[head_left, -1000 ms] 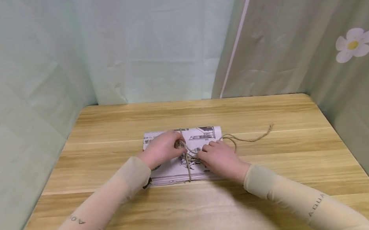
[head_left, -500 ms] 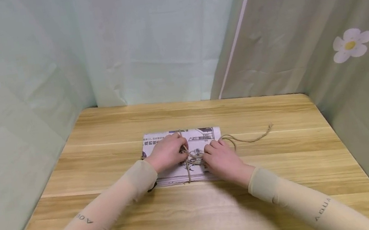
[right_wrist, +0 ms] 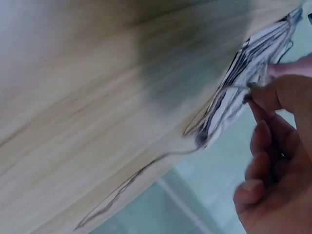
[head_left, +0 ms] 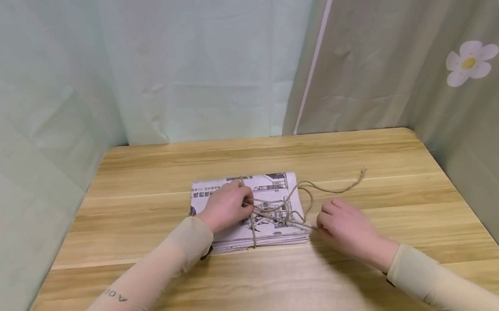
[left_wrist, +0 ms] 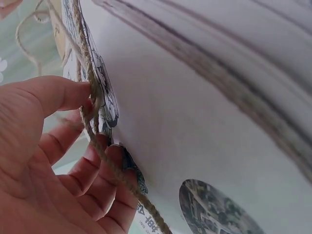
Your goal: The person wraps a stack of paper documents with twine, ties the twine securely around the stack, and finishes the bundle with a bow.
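Observation:
A stack of folded newspapers (head_left: 274,180) lies on the wooden table, with brown twine (left_wrist: 113,168) running across it from front to back. My left hand (head_left: 228,206) is over the stack's middle, thumb and index finger pinching the twine where strands cross; its other fingers lie along the printed top sheet in the left wrist view. Just past the stack's right edge, my right hand (head_left: 350,229) pinches a strand of twine between thumb and index finger. That strand stretches back toward the left hand. Loose loops of twine lie over the stack's right half.
A frayed end of twine (head_left: 350,186) trails onto the wooden table (head_left: 213,300) right of the stack. Pale curtains (head_left: 199,77) hang behind the table and along both sides, the right one with printed flowers (head_left: 469,63).
The right hand has moved right and toward the person, off the stack, drawing a strand out with it. The left hand came slightly down and right, then stayed at the crossing.

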{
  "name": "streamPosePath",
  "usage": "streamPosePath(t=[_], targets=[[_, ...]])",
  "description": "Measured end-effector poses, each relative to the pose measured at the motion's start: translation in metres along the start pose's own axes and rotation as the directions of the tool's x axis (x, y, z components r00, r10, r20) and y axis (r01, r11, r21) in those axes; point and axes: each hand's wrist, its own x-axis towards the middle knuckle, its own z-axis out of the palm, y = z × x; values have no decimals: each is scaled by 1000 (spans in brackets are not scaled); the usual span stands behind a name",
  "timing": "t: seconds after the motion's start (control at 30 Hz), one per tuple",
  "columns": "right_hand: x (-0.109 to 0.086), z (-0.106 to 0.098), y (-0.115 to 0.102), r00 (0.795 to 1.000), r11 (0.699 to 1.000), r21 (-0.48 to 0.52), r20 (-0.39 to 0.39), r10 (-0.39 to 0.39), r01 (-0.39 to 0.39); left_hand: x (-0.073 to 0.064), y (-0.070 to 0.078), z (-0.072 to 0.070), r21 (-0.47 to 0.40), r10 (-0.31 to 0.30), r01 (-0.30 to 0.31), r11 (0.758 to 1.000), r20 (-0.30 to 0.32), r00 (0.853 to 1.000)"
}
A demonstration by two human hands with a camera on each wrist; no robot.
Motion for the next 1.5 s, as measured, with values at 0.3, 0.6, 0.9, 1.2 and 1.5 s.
streamPosePath(t=[0.3, 0.6, 0.9, 1.2, 1.5], targets=[[-35, -31, 32, 952, 982, 6, 247, 183, -191, 0, 0, 0, -22, 3, -3, 1000, 10, 1000], [-61, -55, 71, 777, 909, -80, 491, 393, -410, 2, -3, 0, -33, 4, -3, 999, 13, 1000], [-45, -54, 74, 816, 907, -122, 400, 417, -403, 1, -3, -2, -37, 19, -18, 999, 21, 1000], [22, -5, 17, 948, 962, 121, 237, 211, -245, 2, -1, -1, -42, 6, -5, 999, 22, 1000], [45, 23, -3, 940, 976, 79, 296, 172, -203, 1, -3, 0, -56, 4, -2, 998, 20, 1000]])
